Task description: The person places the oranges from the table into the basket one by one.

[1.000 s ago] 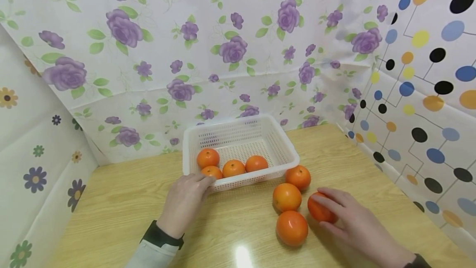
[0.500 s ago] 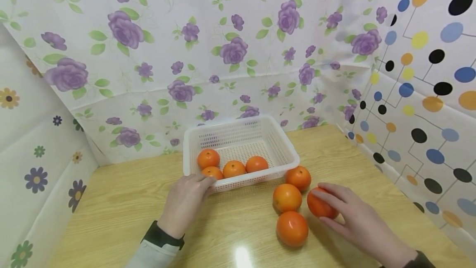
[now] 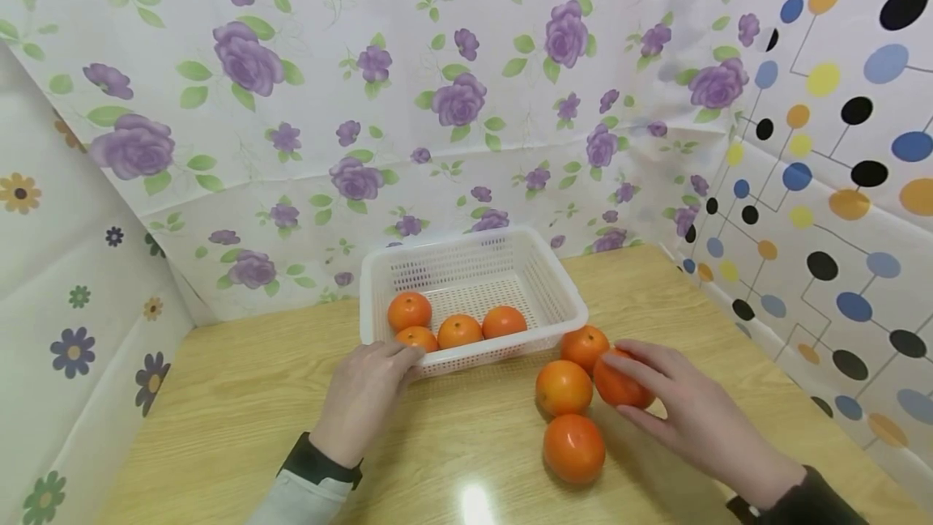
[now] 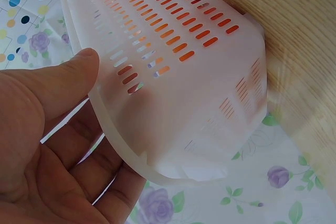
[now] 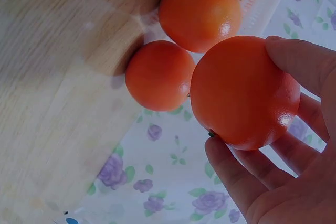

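- Orange fruit [image 3: 614, 389] sits in the right grip [image 3: 692, 416], just beside a group of three loose fruits on the wooden counter [image 3: 240, 403]; from the head we see it right of the middle one [image 3: 564, 387] and forward of the rear one [image 3: 585, 347].
- Right grip is clamped on that fruit: thumb low on the near side, fingers bent over the top; in the right wrist view we see thumb and fingers on opposite sides of it.
- Right forearm enters from the lower right and slants up and leftward, back of the hand turned upward, a dark cuff [image 3: 809, 497] round the wrist.
- Whether the held fruit bears on the counter or touches its neighbours, we cannot quite tell, since the fingers cover part of it.
- Left grip [image 3: 367, 399] is clamped on the near-left corner of the white basket [image 3: 484, 292]; up close, we see the thumb against the outer wall and the fingers beyond the rim.
- Left forearm rises from the bottom edge, slanting rightward, in a pale sleeve [image 3: 302, 501] with a dark band.
- Four fruits [image 3: 460, 333] lie inside the basket, toward its near and left sides.
- Nearest us, the third loose fruit [image 3: 573, 449] rests in front of the middle one.
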`<state>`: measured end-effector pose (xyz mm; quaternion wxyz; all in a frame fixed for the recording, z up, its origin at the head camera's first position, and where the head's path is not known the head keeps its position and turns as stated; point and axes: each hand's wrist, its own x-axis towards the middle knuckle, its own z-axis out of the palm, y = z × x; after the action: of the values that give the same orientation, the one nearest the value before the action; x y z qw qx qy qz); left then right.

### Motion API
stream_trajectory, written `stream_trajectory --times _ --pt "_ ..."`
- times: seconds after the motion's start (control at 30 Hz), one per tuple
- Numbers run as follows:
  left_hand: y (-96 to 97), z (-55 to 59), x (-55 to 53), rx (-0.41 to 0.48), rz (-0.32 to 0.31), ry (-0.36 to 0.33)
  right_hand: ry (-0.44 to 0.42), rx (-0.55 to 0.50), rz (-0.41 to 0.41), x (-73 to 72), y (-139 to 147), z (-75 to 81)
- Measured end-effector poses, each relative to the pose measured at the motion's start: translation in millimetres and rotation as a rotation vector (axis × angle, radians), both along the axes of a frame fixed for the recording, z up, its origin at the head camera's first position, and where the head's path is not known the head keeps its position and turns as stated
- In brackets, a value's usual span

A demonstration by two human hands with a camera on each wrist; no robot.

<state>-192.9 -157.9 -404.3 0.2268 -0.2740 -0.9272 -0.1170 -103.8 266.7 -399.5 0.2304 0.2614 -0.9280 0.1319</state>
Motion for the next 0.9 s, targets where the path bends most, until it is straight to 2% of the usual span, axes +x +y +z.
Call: stream_trajectory --times 0.33,0.63,0.9 --pt "-0.4 -0.7 -0.7 0.0 -0.005 0.007 0.011 0.001 0.036 -16.5 -0.1 9.7" --pt "-0.2 0.6 0.0 0.004 -0.006 -0.002 0.022 0.003 0.074 -31.5 -0.4 27.3" --pt "0.4 1.2 0.0 0.0 0.002 -0.004 -0.025 0.003 0.058 -39.4 -8.1 35.9"
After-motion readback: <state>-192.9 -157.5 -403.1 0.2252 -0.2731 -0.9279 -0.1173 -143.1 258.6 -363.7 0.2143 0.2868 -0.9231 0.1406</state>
